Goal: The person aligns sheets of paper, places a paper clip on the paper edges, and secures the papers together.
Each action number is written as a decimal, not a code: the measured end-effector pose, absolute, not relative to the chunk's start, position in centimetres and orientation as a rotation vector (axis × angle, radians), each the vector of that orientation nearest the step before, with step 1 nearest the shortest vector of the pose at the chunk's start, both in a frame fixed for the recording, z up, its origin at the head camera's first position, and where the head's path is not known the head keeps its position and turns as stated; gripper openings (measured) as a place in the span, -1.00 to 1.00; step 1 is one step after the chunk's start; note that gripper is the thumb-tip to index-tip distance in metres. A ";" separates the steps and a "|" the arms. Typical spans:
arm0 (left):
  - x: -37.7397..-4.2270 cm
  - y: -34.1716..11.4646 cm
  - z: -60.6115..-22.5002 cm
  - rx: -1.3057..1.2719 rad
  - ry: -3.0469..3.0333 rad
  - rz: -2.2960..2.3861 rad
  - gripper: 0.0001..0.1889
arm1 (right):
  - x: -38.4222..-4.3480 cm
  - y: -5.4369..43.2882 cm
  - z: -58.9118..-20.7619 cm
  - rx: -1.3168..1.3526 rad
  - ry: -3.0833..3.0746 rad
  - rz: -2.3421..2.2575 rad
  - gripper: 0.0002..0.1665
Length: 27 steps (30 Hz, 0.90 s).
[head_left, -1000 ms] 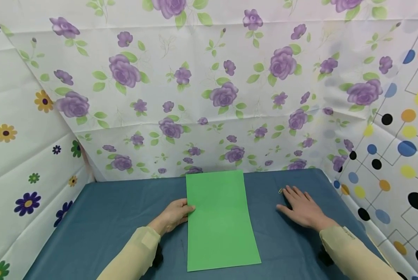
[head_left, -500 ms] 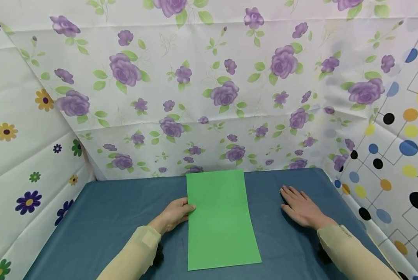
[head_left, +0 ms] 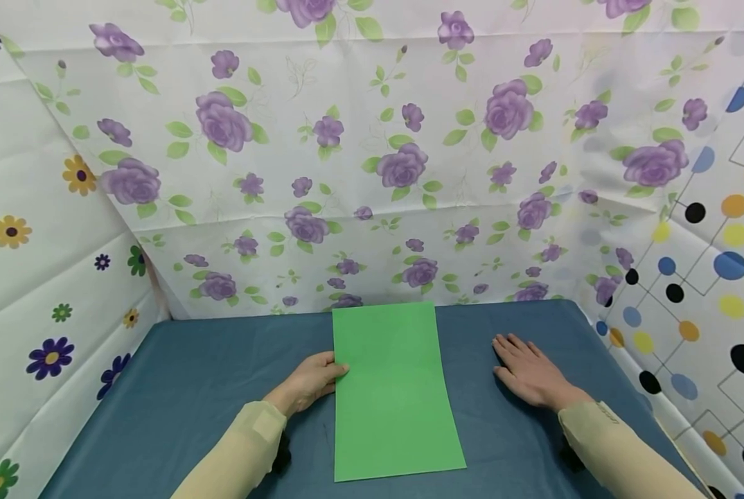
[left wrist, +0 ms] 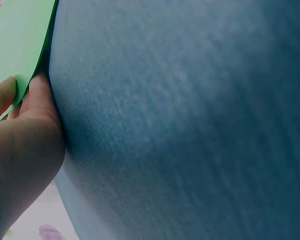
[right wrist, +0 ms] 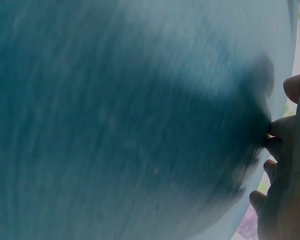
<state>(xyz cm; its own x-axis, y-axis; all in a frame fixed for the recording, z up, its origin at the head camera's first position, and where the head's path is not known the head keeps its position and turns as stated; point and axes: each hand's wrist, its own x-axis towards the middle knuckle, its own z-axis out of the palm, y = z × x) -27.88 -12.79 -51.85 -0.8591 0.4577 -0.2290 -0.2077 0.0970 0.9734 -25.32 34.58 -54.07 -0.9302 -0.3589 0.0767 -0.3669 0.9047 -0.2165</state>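
A sheet of green paper (head_left: 391,395) lies upright in the middle of the head view. My left hand (head_left: 307,383) pinches its left edge, thumb on top and fingers beneath; the left wrist view shows this edge lifted off the cloth. To the right of the sheet, my right hand (head_left: 533,373) is palm down on the blue cloth with its fingers stretched out. A tiny yellow metal piece (right wrist: 268,135), which looks like a paper clip, glints by the fingertips in the right wrist view. In the head view the fingers hide it.
Blue cloth (head_left: 222,374) covers the table. A white sheet with purple flowers (head_left: 359,173) hangs behind it. Patterned sheets close off the left side (head_left: 41,291) and the dotted right side (head_left: 709,291).
My right hand has moved slightly over the small yellow clip-like piece, which was visible at its fingertips, and then slid a little left. The left hand and green paper stay put.
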 end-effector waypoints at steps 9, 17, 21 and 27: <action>-27.9 -12.8 -51.8 0.250 1.898 1.813 -0.59 | -25.2 32.4 -53.5 0.618 -3.056 0.304 -0.29; -27.8 -12.8 -51.8 0.253 1.899 1.816 -0.59 | -24.7 30.3 -53.0 0.665 -3.074 0.274 -0.30; -27.9 -12.8 -51.8 0.256 1.896 1.819 -0.59 | -24.2 29.5 -52.6 0.708 -3.058 0.275 -0.29; -27.9 -12.8 -51.9 0.255 1.899 1.818 -0.59 | -24.3 29.0 -52.3 0.685 -3.049 0.363 -0.33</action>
